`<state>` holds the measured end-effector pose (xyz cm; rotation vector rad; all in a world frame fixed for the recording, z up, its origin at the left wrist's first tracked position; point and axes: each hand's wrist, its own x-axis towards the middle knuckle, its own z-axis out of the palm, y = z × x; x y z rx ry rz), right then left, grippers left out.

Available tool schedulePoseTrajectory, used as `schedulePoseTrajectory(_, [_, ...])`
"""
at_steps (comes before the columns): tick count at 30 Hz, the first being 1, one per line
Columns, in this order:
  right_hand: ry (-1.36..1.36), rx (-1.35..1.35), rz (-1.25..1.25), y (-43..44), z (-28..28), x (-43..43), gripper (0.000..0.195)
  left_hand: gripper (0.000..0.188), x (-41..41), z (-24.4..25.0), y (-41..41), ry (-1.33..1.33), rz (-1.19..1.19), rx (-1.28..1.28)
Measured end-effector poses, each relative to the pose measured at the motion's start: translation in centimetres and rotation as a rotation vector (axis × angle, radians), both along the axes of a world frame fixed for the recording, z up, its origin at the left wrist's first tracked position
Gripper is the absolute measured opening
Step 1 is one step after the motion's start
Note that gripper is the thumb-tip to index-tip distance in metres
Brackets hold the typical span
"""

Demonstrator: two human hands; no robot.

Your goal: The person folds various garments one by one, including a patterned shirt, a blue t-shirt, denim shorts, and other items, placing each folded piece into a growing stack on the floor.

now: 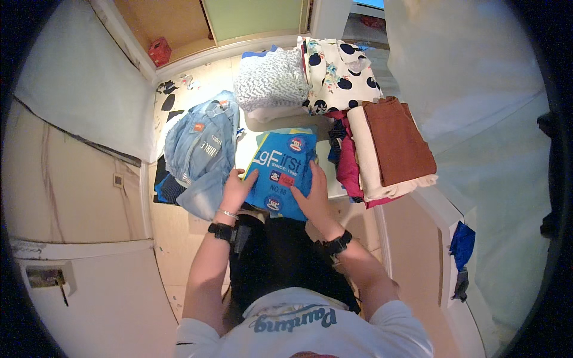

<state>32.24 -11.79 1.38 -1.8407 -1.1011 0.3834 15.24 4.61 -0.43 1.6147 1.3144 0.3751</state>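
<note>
A blue folded garment (282, 183) with cartoon monkey heads and printed lettering lies before me at the middle. My left hand (238, 190) holds its left edge, thumb on top. On the opposite side, my right hand (317, 194) grips the right edge, with the thumb across the print and the fingers along the side. A pale green cloth (302, 130) shows just behind the garment. Left of my left hand lies a loose heap of light-blue denim (201, 138) with orange patches and lettering. What lies beneath the blue garment is mostly hidden.
Folded clothes form stacks at the right, topped by a brown piece (400, 138), and at the back, topped by grey-white patterned cloth (271, 80) and polka-dot fabric (342, 78). A white door (98, 304) stands at lower left. A red box (160, 51) sits far left.
</note>
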Motion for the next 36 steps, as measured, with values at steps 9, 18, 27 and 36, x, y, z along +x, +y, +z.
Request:
schedulePoseTrajectory(9, [0.553, -0.006, -0.138, -5.4, -1.3, 0.9, 0.067, 0.045, -0.9, 2.6, -4.1, -0.532, -0.200, -0.687])
schedulePoseTrajectory(18, [0.953, -0.169, -0.109, -8.0, -2.5, 2.8, 0.061, 0.040, 0.3, 1.4, -7.8, -0.859, 0.160, -1.059])
schedulePoseTrajectory(27, [1.113, 0.198, -0.034, -7.9, 4.9, 4.4, 0.064, 0.043, 3.4, 4.9, -8.5, -0.956, 0.098, -0.978])
schedulePoseTrajectory(36, [0.579, 0.471, -0.205, -10.4, 16.9, 13.6, 0.048, 0.048, 14.9, 18.7, -8.8, -1.160, -0.219, -0.843])
